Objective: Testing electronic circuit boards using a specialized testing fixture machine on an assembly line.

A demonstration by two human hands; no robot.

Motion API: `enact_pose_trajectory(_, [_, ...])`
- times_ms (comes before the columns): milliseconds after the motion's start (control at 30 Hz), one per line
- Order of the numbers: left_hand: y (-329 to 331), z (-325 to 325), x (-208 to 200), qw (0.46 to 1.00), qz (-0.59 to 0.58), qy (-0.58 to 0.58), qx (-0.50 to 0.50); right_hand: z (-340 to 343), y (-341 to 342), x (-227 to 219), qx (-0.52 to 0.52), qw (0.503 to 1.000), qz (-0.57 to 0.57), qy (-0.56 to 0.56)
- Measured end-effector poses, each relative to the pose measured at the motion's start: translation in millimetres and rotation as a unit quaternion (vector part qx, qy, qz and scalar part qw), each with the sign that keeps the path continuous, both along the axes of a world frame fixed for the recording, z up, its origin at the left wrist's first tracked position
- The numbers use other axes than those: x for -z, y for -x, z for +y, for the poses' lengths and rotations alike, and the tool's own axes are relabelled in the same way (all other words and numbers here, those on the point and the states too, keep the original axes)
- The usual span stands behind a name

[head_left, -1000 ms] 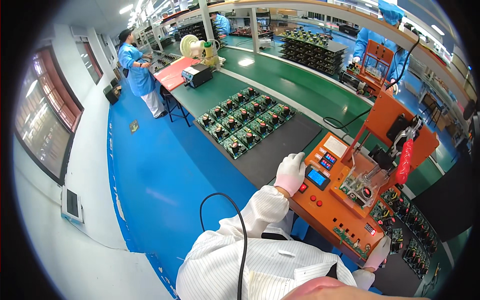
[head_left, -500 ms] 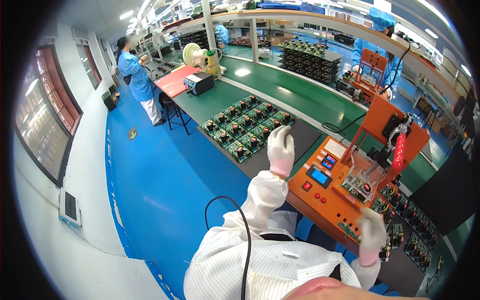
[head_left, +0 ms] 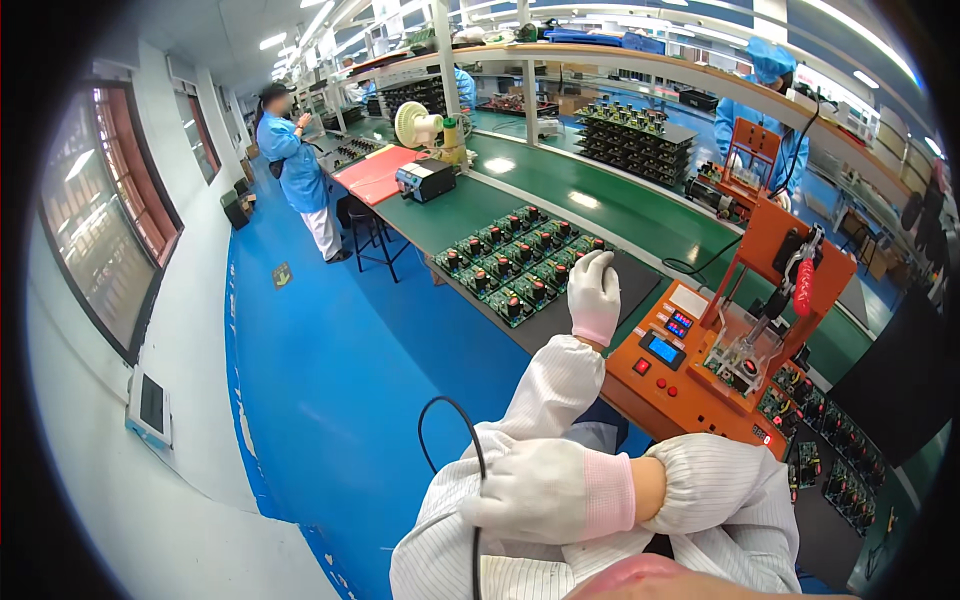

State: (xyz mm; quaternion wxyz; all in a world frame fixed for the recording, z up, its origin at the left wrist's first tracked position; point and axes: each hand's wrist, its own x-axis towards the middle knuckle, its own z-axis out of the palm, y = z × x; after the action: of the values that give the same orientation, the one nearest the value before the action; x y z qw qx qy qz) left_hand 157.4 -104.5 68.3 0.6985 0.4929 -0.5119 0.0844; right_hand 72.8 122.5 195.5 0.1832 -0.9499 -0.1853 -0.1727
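Note:
My left hand (head_left: 595, 298), in a white knit glove with a pink cuff, reaches forward beside the near right corner of a block of green circuit boards (head_left: 520, 258). Its fingers are stretched out, with nothing visible in them; whether they touch the corner board I cannot tell. Across my body lies my right hand (head_left: 545, 490), gloved alike, over my left sleeve. Its fingertips are beside a black cable (head_left: 437, 403) that hangs down; their grip is unclear. An orange test fixture (head_left: 640, 392) with a red-handled toggle clamp (head_left: 803, 287) stands to the right, a board under its clear plate.
More circuit boards (head_left: 845, 440) lie right of the fixture. Further along the green bench are a blue-black box (head_left: 426, 180), a fan (head_left: 417, 124) and a red sheet (head_left: 382, 172). Stacked board trays (head_left: 635, 150) stand behind. One person in blue (head_left: 290, 160) stands far left, another (head_left: 765, 110) across the bench.
My right hand has left the fixture's front right side and swung left across my body to the cable. The left hand stays by the boards. The whole view has shifted slightly.

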Motion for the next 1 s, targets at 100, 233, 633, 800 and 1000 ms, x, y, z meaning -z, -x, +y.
enact_pose_trajectory(100, [0, -1, -1, 1.0, 0.005, -0.009, -0.009, 20, -24, -19, 0.039, 0.989, -0.142, -0.023])
enact_pose_trajectory(233, [53, -16, -36, 0.999, -0.025, 0.015, 0.037, 79, -61, -24, -0.111, 0.963, -0.177, -0.168])
enact_pose_trajectory(633, [42, 11, -84, 0.935, -0.319, 0.087, 0.126, -8, 65, -34, 0.168, 0.947, -0.272, 0.041])
enact_pose_trajectory(800, [-45, 51, -52, 0.934, -0.348, -0.045, 0.064, -54, 158, -7, 0.384, 0.898, -0.213, 0.017])
enact_pose_trajectory(1000, [-191, 157, -62, 0.914, -0.323, -0.17, -0.176, -62, 236, 74, 0.63, 0.701, -0.283, -0.176])
